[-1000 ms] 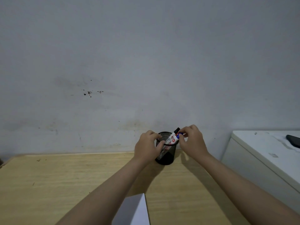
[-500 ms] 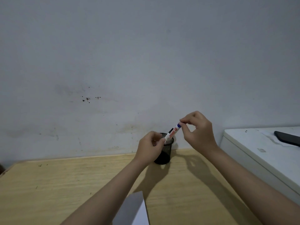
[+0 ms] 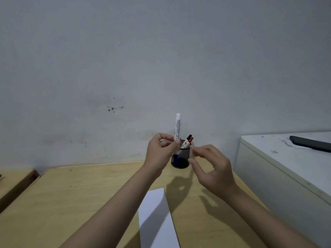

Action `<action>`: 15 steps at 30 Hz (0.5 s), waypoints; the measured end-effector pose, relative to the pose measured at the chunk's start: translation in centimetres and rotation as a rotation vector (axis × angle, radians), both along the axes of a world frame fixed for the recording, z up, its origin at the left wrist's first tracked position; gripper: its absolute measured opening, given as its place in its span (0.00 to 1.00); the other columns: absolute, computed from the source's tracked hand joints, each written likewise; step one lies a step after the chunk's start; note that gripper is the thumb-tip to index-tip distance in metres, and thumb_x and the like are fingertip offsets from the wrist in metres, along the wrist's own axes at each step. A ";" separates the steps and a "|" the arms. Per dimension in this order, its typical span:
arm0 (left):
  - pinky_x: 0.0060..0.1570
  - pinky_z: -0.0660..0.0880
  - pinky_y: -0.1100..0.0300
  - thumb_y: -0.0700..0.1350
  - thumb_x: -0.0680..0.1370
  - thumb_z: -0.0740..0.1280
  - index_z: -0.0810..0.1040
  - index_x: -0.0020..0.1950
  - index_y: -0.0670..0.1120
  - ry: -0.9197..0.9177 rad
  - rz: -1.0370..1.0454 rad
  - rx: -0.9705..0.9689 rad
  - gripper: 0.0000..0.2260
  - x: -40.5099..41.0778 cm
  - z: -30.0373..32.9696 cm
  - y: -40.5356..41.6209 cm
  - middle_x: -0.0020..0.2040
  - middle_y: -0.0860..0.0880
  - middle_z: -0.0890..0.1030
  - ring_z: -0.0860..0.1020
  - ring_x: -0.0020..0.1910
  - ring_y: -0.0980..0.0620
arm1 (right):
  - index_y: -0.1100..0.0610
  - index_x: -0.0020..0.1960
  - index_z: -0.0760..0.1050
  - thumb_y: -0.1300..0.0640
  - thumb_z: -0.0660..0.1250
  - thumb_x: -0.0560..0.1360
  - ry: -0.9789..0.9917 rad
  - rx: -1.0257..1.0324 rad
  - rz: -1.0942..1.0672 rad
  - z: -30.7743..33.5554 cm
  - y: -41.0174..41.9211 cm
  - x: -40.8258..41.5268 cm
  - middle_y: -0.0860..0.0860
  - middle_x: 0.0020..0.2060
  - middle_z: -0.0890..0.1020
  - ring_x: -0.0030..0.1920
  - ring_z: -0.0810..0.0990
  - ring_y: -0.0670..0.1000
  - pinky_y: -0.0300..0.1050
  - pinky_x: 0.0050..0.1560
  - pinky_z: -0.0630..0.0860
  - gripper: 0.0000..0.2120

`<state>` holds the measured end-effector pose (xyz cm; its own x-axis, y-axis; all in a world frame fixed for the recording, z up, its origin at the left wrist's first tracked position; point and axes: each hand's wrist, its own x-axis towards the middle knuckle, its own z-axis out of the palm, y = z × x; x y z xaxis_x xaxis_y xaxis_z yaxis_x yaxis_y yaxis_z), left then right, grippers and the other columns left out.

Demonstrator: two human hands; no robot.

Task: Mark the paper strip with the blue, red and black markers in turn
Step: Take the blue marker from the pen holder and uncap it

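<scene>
At the back of the wooden desk (image 3: 86,194), against the wall, stands a black mesh pen cup (image 3: 180,158); two capped markers lean in it, a black marker (image 3: 189,136) and a red marker (image 3: 191,139), tops poking above the rim. Person's left hand (image 3: 160,153) is raised just in front of the cup, fingertips pinching a white-barrelled marker (image 3: 177,129) held upright, its blue cap end pointing down below the fingers: the blue marker, by that cap. Right hand (image 3: 213,169) hovers just beside it, empty, fingers loosely spread and curled, not touching pen or cup. White paper strip (image 3: 157,221) lies flat on the desk nearer the person, between the forearms, no marks visible on the part in view. Dark flat object (image 3: 311,143), maybe a phone, on the white cabinet (image 3: 286,167) to the right. Judged step: first marker just out, cap not yet off. Next move likely calls for the right hand to grip the blue cap and pull it free, then bring the tip down to the strip
</scene>
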<state>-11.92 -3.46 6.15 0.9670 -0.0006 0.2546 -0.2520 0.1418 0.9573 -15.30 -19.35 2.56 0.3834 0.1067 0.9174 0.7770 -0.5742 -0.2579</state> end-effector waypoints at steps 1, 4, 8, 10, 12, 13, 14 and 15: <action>0.36 0.75 0.61 0.38 0.72 0.71 0.72 0.42 0.45 -0.028 0.004 0.031 0.08 -0.7 0.1 0.4 0.34 0.47 0.81 0.78 0.34 0.53 | 0.62 0.53 0.80 0.64 0.72 0.69 0.052 0.106 -0.006 0.1 0.3 -0.3 0.53 0.39 0.81 0.39 0.80 0.47 0.38 0.43 0.78 0.12; 0.38 0.73 0.62 0.38 0.73 0.70 0.71 0.45 0.45 -0.079 -0.012 0.111 0.09 -2.6 -0.2 1.6 0.37 0.52 0.84 0.79 0.33 0.60 | 0.54 0.54 0.78 0.62 0.72 0.71 0.309 0.473 0.024 0.7 1.9 -0.8 0.49 0.37 0.78 0.35 0.78 0.42 0.33 0.39 0.76 0.12; 0.35 0.71 0.68 0.39 0.72 0.71 0.71 0.48 0.46 -0.128 -0.020 0.236 0.10 -4.6 -0.5 2.8 0.43 0.49 0.85 0.79 0.35 0.60 | 0.61 0.48 0.81 0.57 0.70 0.74 0.650 0.689 0.178 1.5 4.2 -1.0 0.57 0.33 0.75 0.34 0.73 0.49 0.49 0.38 0.74 0.08; 0.34 0.71 0.67 0.40 0.72 0.72 0.71 0.49 0.45 -0.137 0.000 0.286 0.11 -5.2 -0.7 3.4 0.43 0.50 0.86 0.79 0.34 0.60 | 0.66 0.43 0.80 0.56 0.69 0.74 0.689 0.691 0.201 1.6 5.1 -1.3 0.59 0.33 0.76 0.33 0.72 0.52 0.51 0.38 0.73 0.12; 0.36 0.73 0.63 0.43 0.69 0.74 0.73 0.50 0.45 -0.115 0.054 0.349 0.14 -5.6 -1.1 4.1 0.43 0.49 0.86 0.80 0.36 0.55 | 0.66 0.41 0.80 0.56 0.69 0.74 0.673 0.689 0.180 1.6 5.7 -1.6 0.58 0.31 0.79 0.32 0.74 0.51 0.51 0.38 0.75 0.11; 0.37 0.74 0.60 0.44 0.68 0.76 0.74 0.49 0.46 -0.093 0.084 0.398 0.15 -5.6 -1.4 4.6 0.42 0.48 0.86 0.81 0.37 0.51 | 0.65 0.41 0.80 0.56 0.69 0.74 0.659 0.698 0.167 1.6 5.8 -1.6 0.56 0.30 0.79 0.32 0.75 0.50 0.50 0.38 0.76 0.11; 0.37 0.75 0.57 0.45 0.66 0.77 0.76 0.47 0.47 -0.079 0.109 0.449 0.14 -5.7 -1.6 5.0 0.41 0.47 0.85 0.82 0.38 0.48 | 0.64 0.41 0.80 0.56 0.69 0.74 0.645 0.712 0.155 1.6 5.7 -1.6 0.55 0.30 0.79 0.31 0.76 0.49 0.50 0.38 0.77 0.11; 0.38 0.75 0.56 0.44 0.65 0.77 0.78 0.45 0.47 -0.076 0.127 0.481 0.12 -5.7 -1.9 5.3 0.39 0.47 0.85 0.81 0.37 0.47 | 0.65 0.41 0.80 0.55 0.69 0.74 0.635 0.730 0.154 1.6 5.7 -1.6 0.55 0.30 0.79 0.30 0.76 0.49 0.50 0.38 0.77 0.11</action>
